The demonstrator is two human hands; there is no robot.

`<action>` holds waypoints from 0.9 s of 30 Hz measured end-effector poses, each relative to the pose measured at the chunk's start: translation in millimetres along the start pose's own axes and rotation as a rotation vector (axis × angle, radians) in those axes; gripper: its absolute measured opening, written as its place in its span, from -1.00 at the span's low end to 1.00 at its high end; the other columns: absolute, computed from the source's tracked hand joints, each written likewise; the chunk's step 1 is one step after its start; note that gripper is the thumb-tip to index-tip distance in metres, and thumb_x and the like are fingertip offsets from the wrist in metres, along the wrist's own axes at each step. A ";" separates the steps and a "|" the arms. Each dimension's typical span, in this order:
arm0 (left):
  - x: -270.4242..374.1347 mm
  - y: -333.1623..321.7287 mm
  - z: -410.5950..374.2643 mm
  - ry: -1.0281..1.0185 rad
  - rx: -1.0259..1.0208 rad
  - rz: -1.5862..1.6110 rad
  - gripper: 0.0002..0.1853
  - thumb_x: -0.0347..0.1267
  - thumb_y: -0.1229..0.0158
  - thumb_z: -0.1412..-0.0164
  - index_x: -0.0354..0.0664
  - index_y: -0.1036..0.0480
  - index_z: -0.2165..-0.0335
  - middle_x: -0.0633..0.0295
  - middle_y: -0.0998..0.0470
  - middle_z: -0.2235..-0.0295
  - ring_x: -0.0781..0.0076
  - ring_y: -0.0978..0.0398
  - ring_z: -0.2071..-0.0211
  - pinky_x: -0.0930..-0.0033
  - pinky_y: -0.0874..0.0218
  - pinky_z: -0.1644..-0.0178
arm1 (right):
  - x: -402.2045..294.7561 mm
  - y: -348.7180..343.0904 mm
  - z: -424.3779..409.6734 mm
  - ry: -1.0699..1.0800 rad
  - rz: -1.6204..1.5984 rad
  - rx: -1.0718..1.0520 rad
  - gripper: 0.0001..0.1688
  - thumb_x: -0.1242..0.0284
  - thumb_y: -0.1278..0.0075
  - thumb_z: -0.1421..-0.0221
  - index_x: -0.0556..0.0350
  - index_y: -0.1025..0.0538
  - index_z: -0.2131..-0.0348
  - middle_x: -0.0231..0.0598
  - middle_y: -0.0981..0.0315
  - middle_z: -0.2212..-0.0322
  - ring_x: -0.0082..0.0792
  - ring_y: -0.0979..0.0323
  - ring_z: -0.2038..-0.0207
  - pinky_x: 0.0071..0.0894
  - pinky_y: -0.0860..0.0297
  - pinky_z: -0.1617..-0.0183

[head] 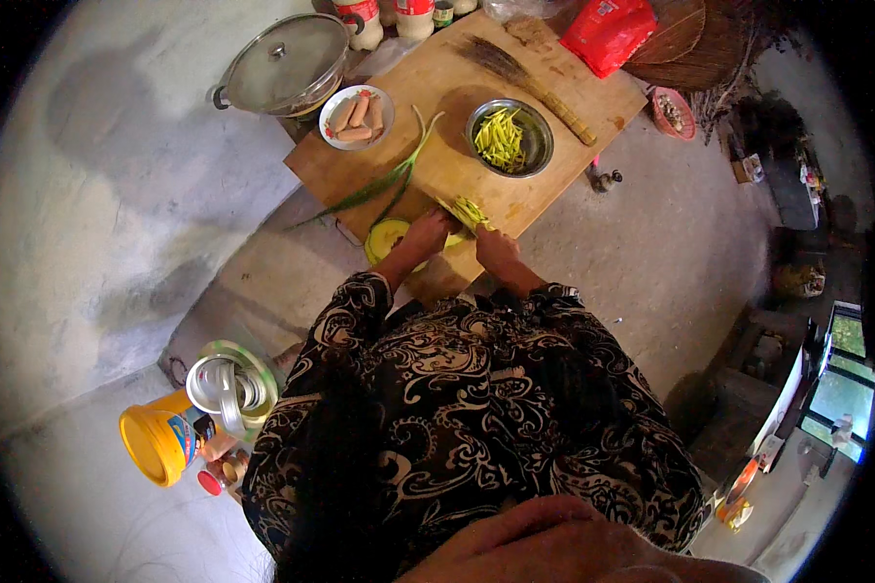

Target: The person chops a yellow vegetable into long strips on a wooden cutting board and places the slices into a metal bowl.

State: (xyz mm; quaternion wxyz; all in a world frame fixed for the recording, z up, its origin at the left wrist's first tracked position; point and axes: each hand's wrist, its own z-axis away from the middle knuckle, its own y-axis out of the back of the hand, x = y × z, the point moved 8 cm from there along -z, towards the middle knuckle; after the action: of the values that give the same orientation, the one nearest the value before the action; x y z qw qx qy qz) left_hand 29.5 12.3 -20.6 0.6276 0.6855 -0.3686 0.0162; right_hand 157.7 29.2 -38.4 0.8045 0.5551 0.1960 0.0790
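My left hand [427, 233] is at the near end of the wooden board [437, 171], its fingertips touching a heap of thin yellow-green vegetable strips [469, 211]. Across from it, my right hand [497, 249] is curled at the other end of the strips; whether it grips a knife cannot be made out. Under my left wrist lies a round yellow-green thing [385, 237], partly hidden by the arm. More strips [502, 142] fill part of a steel bowl [548, 149] farther up the board. Long green onions [401, 169] lie to the left.
A floral plate [329, 133] of sausage pieces [359, 115] stands at the board's left edge, by a lidded pan [286, 62]. A straw brush [547, 98] and a red bag [609, 35] lie at the far side. A yellow bucket [150, 444] stands lower left.
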 end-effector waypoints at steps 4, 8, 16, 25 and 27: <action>-5.3 -6.0 -2.8 0.124 -0.123 0.007 -0.71 -0.50 0.02 0.06 -0.14 -0.46 0.27 0.06 -0.39 0.19 0.09 -0.35 0.14 0.16 -0.22 0.04 | 7.3 6.3 -6.7 0.023 -0.149 -0.032 -0.69 0.37 0.14 -0.06 0.03 -0.37 0.17 0.13 -0.46 0.47 0.14 -0.46 0.36 0.10 -0.37 0.32; -24.7 -27.4 2.9 0.164 -0.097 -0.050 -0.67 -0.50 0.02 0.07 -0.06 -0.48 0.25 0.10 -0.38 0.19 0.09 -0.32 0.10 0.19 -0.21 0.00 | 12.4 19.7 -3.3 0.011 -0.152 -0.008 -0.67 0.35 0.12 -0.04 0.02 -0.37 0.16 0.14 -0.45 0.48 0.16 -0.46 0.38 0.11 -0.38 0.32; -17.1 -26.9 0.7 0.049 -0.073 -0.080 -0.67 -0.50 0.00 0.08 -0.14 -0.46 0.24 0.10 -0.38 0.15 0.04 -0.28 0.06 0.22 -0.22 0.01 | 11.7 -4.5 -5.3 0.036 -0.109 -0.034 -0.73 0.32 0.11 -0.04 0.06 -0.37 0.25 0.16 -0.45 0.51 0.19 -0.45 0.40 0.13 -0.38 0.35; -22.0 -23.0 0.0 0.094 -0.058 0.031 -0.71 -0.53 -0.02 0.08 -0.17 -0.46 0.28 0.06 -0.39 0.17 0.06 -0.29 0.05 0.17 -0.20 -0.01 | 17.9 12.1 -5.7 0.060 -0.311 0.008 -0.75 0.35 0.11 -0.05 0.16 -0.37 0.31 0.22 -0.41 0.55 0.28 -0.41 0.45 0.13 -0.37 0.40; -23.0 -25.4 4.4 0.138 -0.089 0.049 -0.71 -0.54 -0.02 0.08 -0.18 -0.46 0.28 0.05 -0.39 0.17 0.04 -0.31 0.08 0.15 -0.20 0.00 | 6.4 20.3 -1.0 0.111 -0.245 -0.011 -0.76 0.35 0.13 -0.05 0.15 -0.38 0.32 0.20 -0.43 0.52 0.25 -0.42 0.45 0.12 -0.37 0.40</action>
State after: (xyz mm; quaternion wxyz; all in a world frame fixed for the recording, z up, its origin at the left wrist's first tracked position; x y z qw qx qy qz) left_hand 24.2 18.1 -54.2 0.6808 0.6450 -0.3415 0.0623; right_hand 165.0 39.9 -21.4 0.7990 0.5175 0.3061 0.0118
